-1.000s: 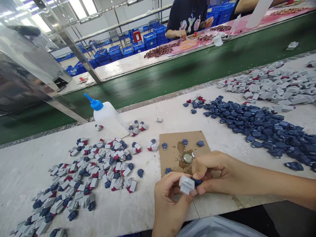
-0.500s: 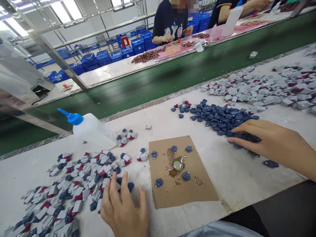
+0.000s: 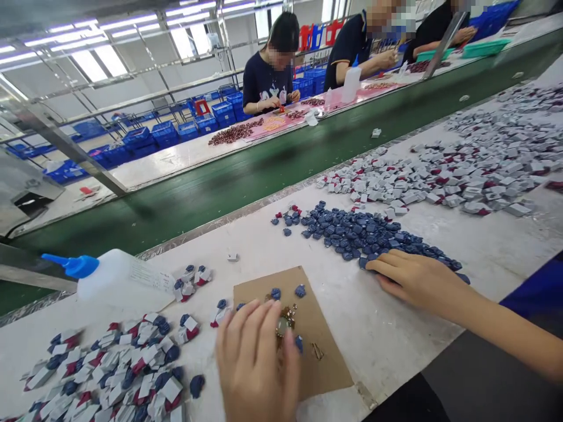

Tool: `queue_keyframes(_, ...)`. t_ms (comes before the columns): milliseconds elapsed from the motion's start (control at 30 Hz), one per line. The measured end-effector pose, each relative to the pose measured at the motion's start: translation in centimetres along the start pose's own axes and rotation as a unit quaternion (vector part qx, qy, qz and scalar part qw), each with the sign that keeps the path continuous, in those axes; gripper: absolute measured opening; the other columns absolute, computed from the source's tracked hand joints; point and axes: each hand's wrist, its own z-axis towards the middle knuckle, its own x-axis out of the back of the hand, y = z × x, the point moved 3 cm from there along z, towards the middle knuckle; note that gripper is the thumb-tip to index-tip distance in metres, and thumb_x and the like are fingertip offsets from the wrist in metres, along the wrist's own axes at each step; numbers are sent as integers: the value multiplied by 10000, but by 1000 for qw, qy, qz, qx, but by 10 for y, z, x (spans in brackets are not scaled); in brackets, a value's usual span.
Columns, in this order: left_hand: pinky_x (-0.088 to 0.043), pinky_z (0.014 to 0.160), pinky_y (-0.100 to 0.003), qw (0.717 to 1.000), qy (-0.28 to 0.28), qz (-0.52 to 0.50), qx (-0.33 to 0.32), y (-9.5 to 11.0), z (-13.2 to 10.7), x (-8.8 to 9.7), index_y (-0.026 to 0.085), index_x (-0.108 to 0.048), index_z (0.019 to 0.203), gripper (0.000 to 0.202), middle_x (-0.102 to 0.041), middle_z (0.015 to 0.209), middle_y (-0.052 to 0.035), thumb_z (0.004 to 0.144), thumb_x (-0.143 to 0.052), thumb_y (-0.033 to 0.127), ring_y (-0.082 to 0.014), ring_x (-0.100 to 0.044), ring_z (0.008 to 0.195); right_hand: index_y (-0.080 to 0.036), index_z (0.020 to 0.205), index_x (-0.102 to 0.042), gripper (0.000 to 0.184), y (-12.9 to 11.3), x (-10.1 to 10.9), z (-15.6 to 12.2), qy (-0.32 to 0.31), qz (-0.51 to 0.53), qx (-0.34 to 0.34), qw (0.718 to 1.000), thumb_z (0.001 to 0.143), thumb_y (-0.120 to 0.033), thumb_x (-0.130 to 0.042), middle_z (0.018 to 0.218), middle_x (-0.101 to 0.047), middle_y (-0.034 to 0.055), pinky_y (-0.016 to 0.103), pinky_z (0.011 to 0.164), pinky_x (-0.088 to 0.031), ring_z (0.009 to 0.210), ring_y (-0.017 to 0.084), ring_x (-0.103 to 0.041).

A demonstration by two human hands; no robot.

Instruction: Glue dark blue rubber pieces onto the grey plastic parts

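Observation:
My left hand (image 3: 259, 357) is over the left part of a brown cardboard sheet (image 3: 323, 363), its fingers stretched out and the thumb apart. It partly hides a metal bottle cap (image 3: 284, 325) standing amid wet brown spots. Small dark blue moulded pieces (image 3: 299, 291) lie on the sheet; some are covered by the hand. My right hand (image 3: 413, 281) rests at the near edge of a heap of blue pieces (image 3: 347, 231). Its fingers are extended, with the tips against a blue piece (image 3: 364, 262); what lies under the palm is hidden.
On the left are a heap of grey, red and blue assembled pieces (image 3: 132, 363) and a white squeeze bottle (image 3: 118, 278) with a blue nozzle. Grey-and-red pieces (image 3: 440, 170) spread at the right. Beyond a green conveyor belt (image 3: 211, 184), several people work at another table.
My left hand has moved right, from beside the assembled pieces to over the cardboard. My right hand's fingers have drawn closer together at the blue heap. The camera view has shifted up and right.

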Motion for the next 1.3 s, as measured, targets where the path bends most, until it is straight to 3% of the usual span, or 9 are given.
queue_keyframes(200,-514,743,-359,958,-230,-62,-159,80,115,-113,88,-674,964,234,-717,844,-100,816,-496,124,-253,-671,872,-186,732,-587,116,-15,-8,17,6,-66,52,996,809,-111,-544,704,-587,44,305,609,-350,694,189,-523)
queue_keyframes(367,-489,818,-367,956,-209,-111,-173,126,163,-206,28,-658,845,370,-704,864,-17,924,-353,224,-197,-661,943,-189,757,-571,100,-28,9,13,86,-17,37,995,751,-97,-533,698,-569,29,304,579,-351,678,183,-500)
queue_keyframes(533,-514,701,-339,950,-206,-207,-109,136,171,-237,104,-645,538,233,-648,546,12,738,-592,210,-196,-711,729,-177,811,-567,197,-35,31,-10,162,101,36,981,772,-45,-427,676,-534,29,275,554,-382,645,158,-467)
queue_keyframes(600,-517,707,-347,943,-209,-249,-69,130,173,-230,114,-693,614,47,-683,592,-4,633,-652,123,-213,-715,739,-176,900,-581,234,-36,35,-17,175,172,29,969,787,-48,-421,703,-553,32,267,565,-412,662,153,-496)
queue_keyframes(767,-485,740,-386,906,-218,-356,70,91,163,-171,51,-687,982,402,-710,846,-34,787,-402,257,-242,-661,962,-213,1021,-617,247,-41,25,-19,107,382,-65,916,885,-167,-415,751,-606,30,251,546,-451,634,133,-563)
queue_keyframes(900,-540,668,-315,847,-226,-428,220,41,120,-101,79,-680,960,328,-719,879,-74,842,-445,276,-200,-703,840,-206,1018,-615,237,-56,7,-8,-48,528,-177,829,895,-346,-468,844,-670,52,252,514,-487,623,141,-601)
queue_keyframes(967,-569,700,-304,782,-215,-482,330,17,85,-67,126,-673,900,190,-727,859,-78,791,-603,266,-201,-710,835,-203,1027,-615,275,-70,3,1,-97,553,-176,808,878,-404,-501,891,-684,64,256,520,-499,655,153,-622)
queue_keyframes(1100,-557,677,-235,642,-98,-562,512,-16,7,-10,152,-671,870,255,-691,862,-45,699,-751,323,-148,-672,794,-226,970,-649,219,-101,3,23,-114,513,-107,844,860,-384,-546,937,-705,44,256,614,-510,795,171,-650)
queue_keyframes(1300,-402,447,-106,593,79,-504,622,-35,-82,30,179,-701,915,359,-683,915,-29,622,-815,352,-53,-571,646,-259,1089,-647,255,-136,-9,43,-84,402,-14,912,888,-333,-509,868,-734,-3,246,545,-493,586,128,-626)
